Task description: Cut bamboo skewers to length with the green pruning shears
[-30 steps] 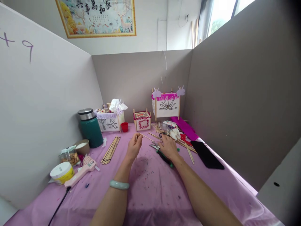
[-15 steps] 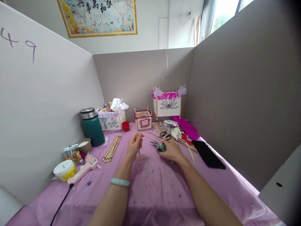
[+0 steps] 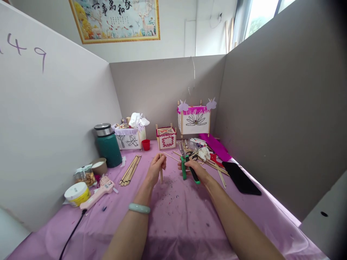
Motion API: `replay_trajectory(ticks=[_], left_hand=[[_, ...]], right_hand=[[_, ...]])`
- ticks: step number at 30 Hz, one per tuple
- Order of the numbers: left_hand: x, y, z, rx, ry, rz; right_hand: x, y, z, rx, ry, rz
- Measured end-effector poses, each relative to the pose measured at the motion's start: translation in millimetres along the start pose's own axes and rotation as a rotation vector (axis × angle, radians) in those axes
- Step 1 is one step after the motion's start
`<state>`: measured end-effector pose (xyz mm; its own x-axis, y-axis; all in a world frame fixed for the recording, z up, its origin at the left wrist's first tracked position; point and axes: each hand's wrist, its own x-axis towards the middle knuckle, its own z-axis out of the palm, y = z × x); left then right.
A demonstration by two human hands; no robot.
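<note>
My left hand is closed around a thin wooden stick, held nearly upright over the middle of the table. In my right hand are pruning shears with green and black handles, their blades pointing away from me. The handles stand apart. Behind the shears, black-handled scissors lie among loose sticks. Left of my left hand is a row of wooden sticks with dark ends.
A pink glue gun, a lidded tub and a green bottle stand at left. Decorated stick-frame boxes, including a red-trimmed one, line the back. A black phone-like slab lies at right on the purple cloth.
My right hand has picked the pruning shears up off the cloth and turned their blades away from me. My left hand keeps its hold on the stick.
</note>
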<state>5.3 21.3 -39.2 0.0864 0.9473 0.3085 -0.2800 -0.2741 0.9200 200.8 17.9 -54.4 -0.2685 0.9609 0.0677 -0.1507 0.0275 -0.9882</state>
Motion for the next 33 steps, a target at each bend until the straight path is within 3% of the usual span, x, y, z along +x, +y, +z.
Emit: replay_trajectory(ticks=[10, 23, 30, 33], left_hand=[[-0.3, 0.7, 1.4, -0.095, -0.037, -0.048], [0.4, -6.4, -1.2, -0.064, -0.097, 0.048], [-1.8, 4.9, -20.6, 0.061, -0.274, -0.067], [-1.9, 8.4, -24.8, 0.09, -0.298, -0.098]], right_hand=[[-3.8, -2.8, 12.2, -0.027, -0.007, -0.005], [-5.6, -3.6, 11.6, -0.02, -0.016, 0.002], [-2.4, -0.2, 9.4, -0.025, -0.035, -0.01], [-3.7, -2.5, 10.6, -0.02, -0.02, 0.001]])
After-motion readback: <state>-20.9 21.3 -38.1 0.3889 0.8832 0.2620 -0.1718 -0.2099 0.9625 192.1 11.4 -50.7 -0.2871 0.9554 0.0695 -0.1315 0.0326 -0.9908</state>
